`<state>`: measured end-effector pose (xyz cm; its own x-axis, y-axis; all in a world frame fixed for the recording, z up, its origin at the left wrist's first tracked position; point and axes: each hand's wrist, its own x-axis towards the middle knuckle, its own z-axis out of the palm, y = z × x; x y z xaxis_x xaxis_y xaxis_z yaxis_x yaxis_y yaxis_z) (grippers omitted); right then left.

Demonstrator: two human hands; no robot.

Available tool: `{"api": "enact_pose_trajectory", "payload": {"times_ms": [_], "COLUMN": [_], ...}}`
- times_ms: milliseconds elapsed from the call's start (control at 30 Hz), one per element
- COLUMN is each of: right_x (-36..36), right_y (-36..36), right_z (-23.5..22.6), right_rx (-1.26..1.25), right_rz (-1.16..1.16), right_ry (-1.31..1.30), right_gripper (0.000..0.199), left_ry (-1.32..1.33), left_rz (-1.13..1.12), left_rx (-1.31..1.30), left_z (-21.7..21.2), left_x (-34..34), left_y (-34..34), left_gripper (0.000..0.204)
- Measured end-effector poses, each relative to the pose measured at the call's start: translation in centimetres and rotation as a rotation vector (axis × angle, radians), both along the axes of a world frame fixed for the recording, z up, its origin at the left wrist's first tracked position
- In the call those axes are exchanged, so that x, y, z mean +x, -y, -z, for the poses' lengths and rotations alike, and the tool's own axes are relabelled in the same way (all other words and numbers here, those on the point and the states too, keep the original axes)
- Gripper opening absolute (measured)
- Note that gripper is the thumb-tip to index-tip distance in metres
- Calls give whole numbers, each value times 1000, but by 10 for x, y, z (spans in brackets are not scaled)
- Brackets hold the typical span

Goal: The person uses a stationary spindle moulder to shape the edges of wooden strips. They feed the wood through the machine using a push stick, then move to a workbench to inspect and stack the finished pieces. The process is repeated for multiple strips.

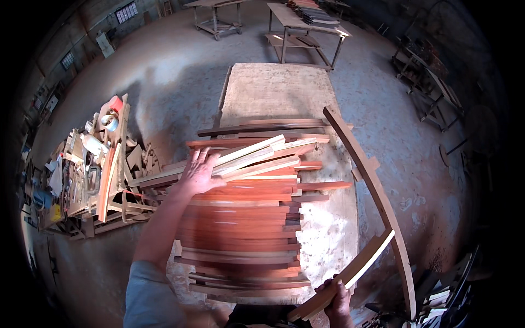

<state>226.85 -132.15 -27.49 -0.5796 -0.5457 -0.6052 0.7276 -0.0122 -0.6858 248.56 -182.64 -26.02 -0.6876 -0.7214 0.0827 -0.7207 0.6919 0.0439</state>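
My left hand (199, 172) lies spread over a bundle of pale wooden strips (251, 157), its fingers apart and resting on them. These strips lie slantwise across a wide row of reddish wooden strips (240, 216), set side by side on the workbench (279, 90). Near the front right, my right hand (337, 299) is closed around a wooden slat (355, 268) with a pale, sunlit edge. The slat tilts up and away to the right, its lower end close to my body.
A long bent-looking timber (377, 197) with a short crosspiece runs along the bench's right side. At left stands a cluttered stand (104, 164) of offcuts and containers. Another table (290, 16) with stacked strips is at the back. More wood pieces (437, 300) lie lower right.
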Motion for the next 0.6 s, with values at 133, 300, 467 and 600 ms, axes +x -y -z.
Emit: {"api": "enact_pose_trajectory", "payload": {"times_ms": [133,300,467,600], "right_x": [2,-8,-26,-35], "right_y": [-4,-13,-21,-36], "right_z": [-3,-6,-11,-20], "right_rx": [17,30,-40,-11], "right_rz": [14,45,130,155], "right_ry": [3,-59,-98,-110], "right_gripper": [50,54,49,50], "left_ry": [132,171,123,81], "left_rz": [-47,-107,-81,-70], "left_rx": [292,382,445,323], "left_z": [-11,-22,-31,-23], "left_x": [-5,-13,-16,-14], "left_y": [11,10,1,-8], "left_gripper": [112,106,100,92]}}
